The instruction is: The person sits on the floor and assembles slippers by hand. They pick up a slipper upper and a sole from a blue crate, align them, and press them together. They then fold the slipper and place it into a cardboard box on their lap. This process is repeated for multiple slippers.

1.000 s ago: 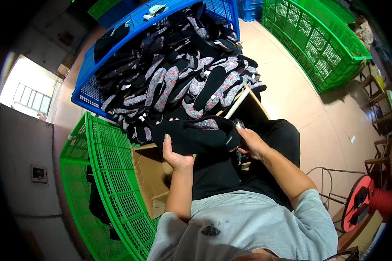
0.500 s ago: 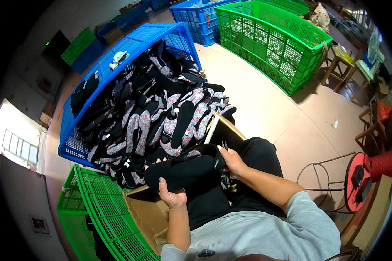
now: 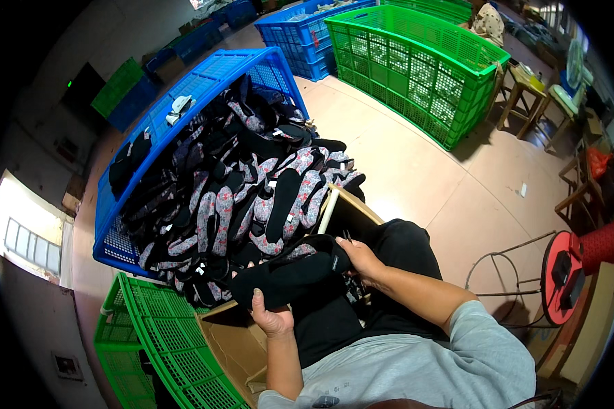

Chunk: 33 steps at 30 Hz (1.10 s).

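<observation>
A slipper with a black sole (image 3: 280, 278) lies across both hands above my lap, its underside turned toward me. My left hand (image 3: 271, 319) grips the toe end, thumb on the sole and fingertips showing at the far side. At the heel end, my right hand (image 3: 359, 258) is closed on the slipper, thumb on top. Small dark pointed tips stick up beside that hand; what they belong to I cannot make out. Beyond my hands spills a heap of similar slippers (image 3: 280, 204), black with grey and pink flowered linings, out of a tipped blue crate (image 3: 215, 65).
A green crate (image 3: 177, 341) and an open cardboard box (image 3: 235, 347) stand at my left. In front is a wooden frame edge (image 3: 356, 203). A large green crate (image 3: 416, 82) stands farther off. At right are a red-topped stool (image 3: 559, 279) and wooden stools (image 3: 522, 95).
The view has shifted slightly. Both hands keep hold of the slipper in nearly the same pose, and the heap looks unchanged.
</observation>
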{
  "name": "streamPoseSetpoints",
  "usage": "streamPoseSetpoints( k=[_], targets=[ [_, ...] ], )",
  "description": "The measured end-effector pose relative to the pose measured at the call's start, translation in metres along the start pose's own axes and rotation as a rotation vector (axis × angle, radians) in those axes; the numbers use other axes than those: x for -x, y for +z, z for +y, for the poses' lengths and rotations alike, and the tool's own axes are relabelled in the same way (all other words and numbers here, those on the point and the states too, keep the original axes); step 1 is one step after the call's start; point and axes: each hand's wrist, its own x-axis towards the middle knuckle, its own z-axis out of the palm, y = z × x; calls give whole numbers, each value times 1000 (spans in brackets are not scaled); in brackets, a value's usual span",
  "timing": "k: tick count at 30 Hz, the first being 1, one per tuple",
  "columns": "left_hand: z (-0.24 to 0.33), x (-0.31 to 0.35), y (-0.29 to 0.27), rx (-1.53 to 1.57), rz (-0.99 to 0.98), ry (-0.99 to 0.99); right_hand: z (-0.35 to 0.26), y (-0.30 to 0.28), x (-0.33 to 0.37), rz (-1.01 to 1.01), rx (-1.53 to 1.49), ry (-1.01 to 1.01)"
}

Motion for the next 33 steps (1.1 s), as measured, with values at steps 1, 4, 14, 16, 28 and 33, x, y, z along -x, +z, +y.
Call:
streamPoseSetpoints(
  k=[1, 4, 14, 16, 28, 33],
  targets=[
    [0, 0, -1, 1, 4, -9, 1, -1, -1, -1, -2, -2],
    [0, 0, -4, -10, -7, -13, 2, -1, -1, 1, 1, -5],
    [0, 1, 1, -28, 20, -5, -1, -2, 0, 2, -12, 13],
    [-1, 1, -1, -40, 17, -5, 0, -2, -1, 9, -17, 14],
    [0, 3, 3, -45, 7, 9, 2, -3, -3, 27, -6, 10],
    [2, 3, 5, -42, 6, 1, 2, -3, -3, 12, -10, 13]
  ],
)
